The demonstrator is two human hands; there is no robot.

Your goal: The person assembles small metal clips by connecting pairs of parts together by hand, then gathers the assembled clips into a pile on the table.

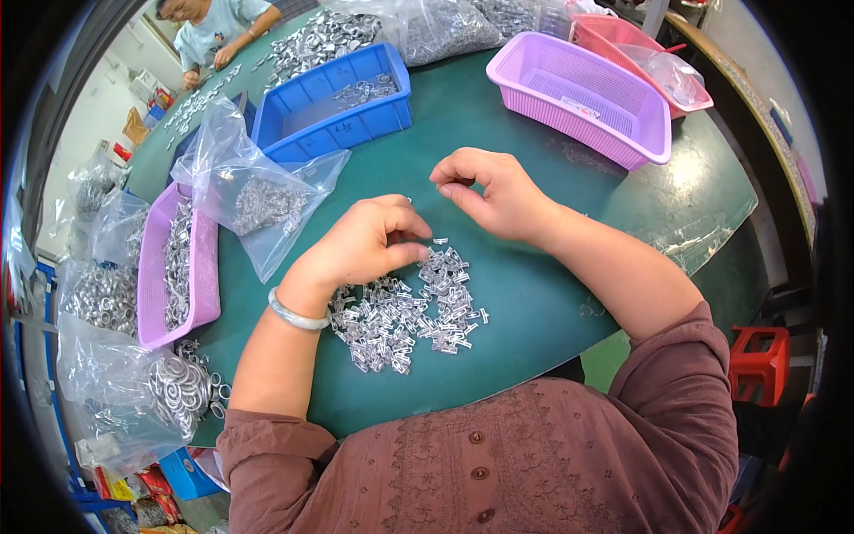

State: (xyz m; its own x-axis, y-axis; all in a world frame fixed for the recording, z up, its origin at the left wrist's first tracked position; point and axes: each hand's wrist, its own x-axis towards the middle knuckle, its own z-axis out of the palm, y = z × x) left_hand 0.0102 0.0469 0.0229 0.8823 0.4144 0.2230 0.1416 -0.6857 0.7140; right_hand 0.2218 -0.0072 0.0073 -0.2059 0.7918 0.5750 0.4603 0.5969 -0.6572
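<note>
A pile of small silvery metal pieces (382,325) lies on the green tabletop in front of me. My left hand (366,238) is over the far left edge of this pile, fingers curled toward the thumb; whatever they hold is too small to name. A pale bangle (297,310) circles that wrist. Farther off and to the right, my right hand (491,191) hovers above the table with thumb and fingertips drawn together. Anything in that pinch is hidden. One loose metal piece (440,241) sits between the two hands, just beyond the pile.
Left of the pile are a clear bag of small parts (267,206) and a purple basket of metal parts (149,303). Behind stand a blue bin (347,132), an empty-looking purple basket (583,78) and a red basket (703,96). A co-worker (218,36) sits at the far left.
</note>
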